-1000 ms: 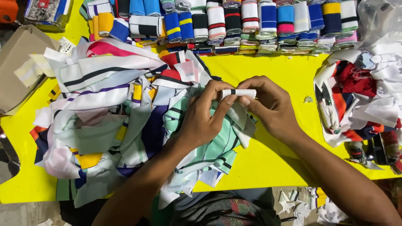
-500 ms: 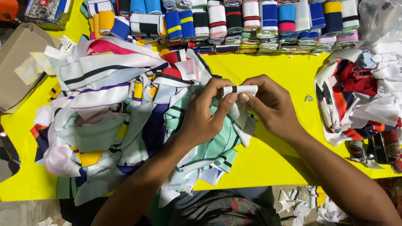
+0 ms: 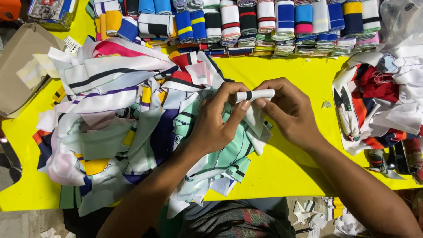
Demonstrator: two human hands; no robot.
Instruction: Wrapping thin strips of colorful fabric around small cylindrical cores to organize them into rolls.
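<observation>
Both hands pinch a narrow white fabric strip with a dark stripe [image 3: 255,94], folded into a small roll, above the yellow table [image 3: 286,167]. My left hand [image 3: 216,121] holds its left end with thumb and fingers. My right hand [image 3: 288,112] grips the right end. Under my left hand lies a large heap of striped fabric strips [image 3: 123,128] in white, mint, navy, yellow and red.
A row of folded striped cloth pieces [image 3: 264,26] runs along the table's far edge. Another heap of fabric [image 3: 379,101] sits at the right, with small snips [image 3: 341,99] on it. A cardboard box [image 3: 17,66] stands at the left. Scraps [image 3: 321,216] litter the floor.
The hands have shifted slightly while still working the strip; the roll sits a little more tightly between the fingers.
</observation>
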